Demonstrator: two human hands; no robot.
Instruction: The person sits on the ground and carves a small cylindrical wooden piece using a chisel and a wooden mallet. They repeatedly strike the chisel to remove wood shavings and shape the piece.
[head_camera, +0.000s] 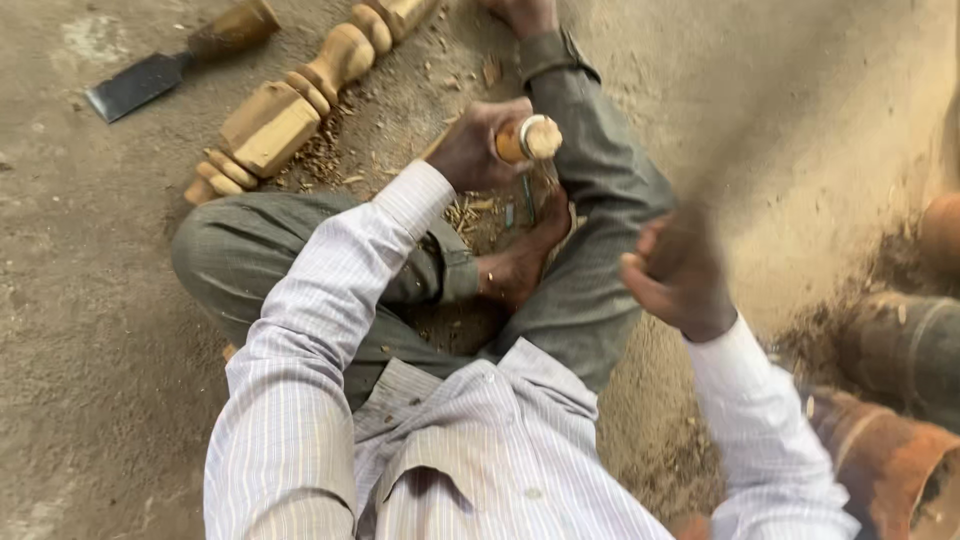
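Observation:
I sit cross-legged on the ground. My left hand (478, 147) grips the wooden handle of a chisel (528, 140), held upright with its thin metal blade pointing down between my legs near my bare foot (520, 262). My right hand (678, 275) is raised to the right, fingers closed around a motion-blurred object (720, 170) that streaks upward; I cannot tell what it is. Wood chips lie around the chisel tip. What the blade rests on is hidden by my arm and foot.
A turned wooden post (300, 95) with rings and a square block lies on the ground at upper left. A broad flat chisel (150, 78) with a wooden handle lies beyond it. Rusty round containers (890, 460) stand at the right. Sawdust covers the ground.

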